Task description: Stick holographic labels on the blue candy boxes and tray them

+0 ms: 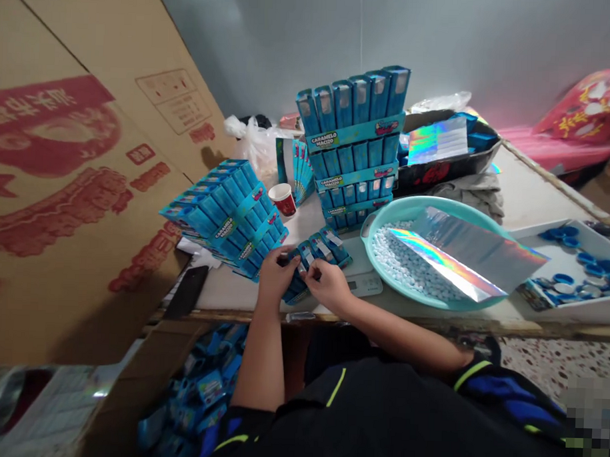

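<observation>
Grey walls (311, 42) rise behind a pale table (531, 193) crowded with goods. At lower centre, the left hand (278, 275) and right hand (327, 287) both grip a blue packet (296, 285), fingers closed on it, near the table's front edge and just beside more packets (329, 248). Blue boxes form an upright stack (352, 147) at top centre and a tilted stack (225, 216) at left. To the right, a teal basin (410, 207) holds white candies (404, 265) under a holographic pouch (459, 254). Below the table sits a carton (189, 391) of blue packets.
</observation>
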The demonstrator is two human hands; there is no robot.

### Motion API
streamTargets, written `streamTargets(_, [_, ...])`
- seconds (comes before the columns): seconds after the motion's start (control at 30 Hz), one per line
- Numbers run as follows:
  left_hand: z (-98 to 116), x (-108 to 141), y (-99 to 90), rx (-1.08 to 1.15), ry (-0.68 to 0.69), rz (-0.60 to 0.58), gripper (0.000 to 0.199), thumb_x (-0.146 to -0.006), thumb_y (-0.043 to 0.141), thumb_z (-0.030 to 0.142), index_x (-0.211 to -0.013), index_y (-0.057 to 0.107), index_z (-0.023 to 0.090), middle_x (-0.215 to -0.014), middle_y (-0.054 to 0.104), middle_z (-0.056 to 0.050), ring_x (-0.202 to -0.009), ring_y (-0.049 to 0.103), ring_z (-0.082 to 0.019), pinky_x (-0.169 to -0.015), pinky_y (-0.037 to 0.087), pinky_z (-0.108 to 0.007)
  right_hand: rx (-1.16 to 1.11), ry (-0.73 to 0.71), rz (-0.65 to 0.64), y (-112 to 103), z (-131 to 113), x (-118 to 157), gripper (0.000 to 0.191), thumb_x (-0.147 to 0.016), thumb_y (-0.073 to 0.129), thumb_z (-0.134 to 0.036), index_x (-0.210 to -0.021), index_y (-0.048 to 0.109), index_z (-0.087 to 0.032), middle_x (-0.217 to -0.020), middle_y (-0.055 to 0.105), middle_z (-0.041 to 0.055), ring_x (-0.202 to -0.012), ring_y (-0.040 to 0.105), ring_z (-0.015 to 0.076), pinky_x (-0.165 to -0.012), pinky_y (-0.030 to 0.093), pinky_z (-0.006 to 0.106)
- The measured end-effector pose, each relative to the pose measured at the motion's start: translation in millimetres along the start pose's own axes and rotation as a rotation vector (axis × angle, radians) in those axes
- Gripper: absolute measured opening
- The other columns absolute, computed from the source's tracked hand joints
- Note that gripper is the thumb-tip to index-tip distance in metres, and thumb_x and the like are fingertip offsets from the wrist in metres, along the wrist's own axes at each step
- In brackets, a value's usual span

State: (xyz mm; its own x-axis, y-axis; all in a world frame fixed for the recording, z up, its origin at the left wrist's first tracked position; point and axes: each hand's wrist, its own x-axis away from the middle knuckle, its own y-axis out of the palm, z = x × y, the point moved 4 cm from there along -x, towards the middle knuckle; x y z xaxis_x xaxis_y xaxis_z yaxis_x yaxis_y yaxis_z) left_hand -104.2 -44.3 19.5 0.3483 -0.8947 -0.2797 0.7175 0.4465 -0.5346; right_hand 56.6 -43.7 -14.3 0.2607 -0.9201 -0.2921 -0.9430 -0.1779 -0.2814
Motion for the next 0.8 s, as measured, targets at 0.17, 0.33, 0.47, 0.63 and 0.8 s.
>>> streamTargets(0.17, [0.5, -3.4, 3.6, -0.019, 0.003, -0.033, 0.042, -0.076, 0.072, 0.033, -0.116, 0.071, 0.019, -0.121, 0.072, -0.014, -0.108, 0.069, -0.027, -0.097, 0.055, -0.042, 0.130, -0.088, -0.017, -7.2, -7.3, -3.0, 0.027, -0.091, 0.063, -0.031, -0.067, 0.054, -0.023, -0.060, 0.059, -0.0002, -0.054, 0.048, 0.0158, -0.056, 0.025, 0.029])
streamTargets(0.33, [-1.3, -6.8, 5.0, -0.092, 0.012, -0.060, 0.033, -0.077, 0.068, 0.038, -0.104, 0.075, 0.019, -0.107, 0.077, -0.010, -0.103, 0.070, -0.027, -0.100, 0.053, -0.042, 0.211, -0.108, -0.044, -10.5, -6.4, -10.8, 0.023, -0.091, 0.066, -0.028, -0.070, 0.058, -0.022, -0.061, 0.062, -0.0006, -0.056, 0.054, 0.0152, -0.058, 0.027, 0.027])
streamTargets(0.47, [-2.6, -11.2, 6.1, -0.163, 0.086, -0.012, 0.033, -0.080, 0.066, 0.040, -0.104, 0.075, 0.019, -0.104, 0.077, -0.009, -0.101, 0.070, -0.027, -0.099, 0.053, -0.044, 0.469, -0.192, -0.132, -22.5, -8.8, -6.5, 0.012, -0.089, 0.066, -0.020, -0.078, 0.061, -0.021, -0.063, 0.065, 0.0002, -0.061, 0.057, 0.0159, -0.063, 0.031, 0.027])
streamTargets(0.63, [35.2, 18.7, 5.2, -0.249, 0.577, 0.366, 0.012, -0.088, 0.063, 0.022, -0.088, 0.073, 0.017, -0.102, 0.074, -0.013, -0.102, 0.068, -0.026, -0.103, 0.050, -0.048, 0.438, -0.562, 0.018, -104.7, -53.0, 41.8, 0.022, -0.097, 0.054, -0.025, -0.075, 0.054, -0.022, -0.074, 0.069, 0.0004, -0.070, 0.062, 0.0145, -0.083, 0.044, 0.032])
streamTargets(0.8, [90.9, 75.0, 48.5, 0.003, 1.002, 0.174, 0.014, -0.084, 0.070, 0.009, -0.085, 0.072, 0.023, -0.097, 0.074, -0.006, -0.092, 0.070, -0.019, -0.086, 0.057, -0.035, 0.495, -0.254, 0.931, -262.6, -35.8, 97.4, 0.010, -0.090, 0.063, -0.026, -0.098, 0.057, -0.024, -0.122, 0.066, 0.0115, -0.120, 0.060, 0.0262, -0.105, 0.043, 0.048])
